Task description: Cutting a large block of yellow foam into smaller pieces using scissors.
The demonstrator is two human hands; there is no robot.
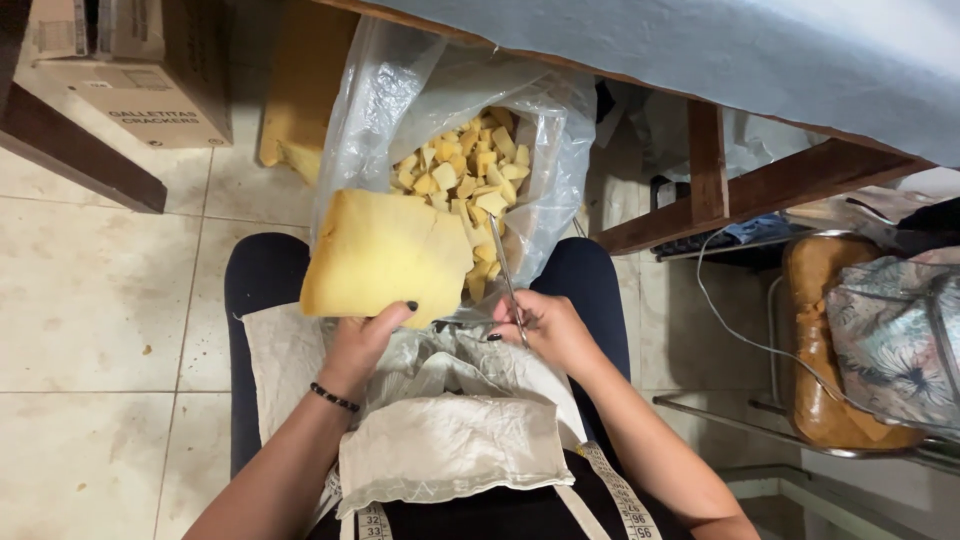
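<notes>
A slab of yellow foam [385,255] is gripped at its lower edge by the left hand [362,340], the thumb pressed flat against the front face and the fingers hidden behind it, while a pair of scissors [503,280] is held in the right hand [545,328], whose fingers are closed around the handles. The blades are seen pointing up and away from the body, just beside the right edge of the slab; whether they are parted or closed cannot be told. The slab is held upright above the knees, directly in front of a clear plastic bag [560,150] that is opened wide on the tiled floor [90,290] and partly filled with small yellow foam pieces [470,175]. A pale cloth [445,445] is spread over the lap, and a measuring tape [620,495] is draped on both sides of it. A cardboard box [140,85] is seen at the upper left, a wooden table frame [760,185] at the upper right, and a patterned fabric [900,335] on a chair at the far right.
</notes>
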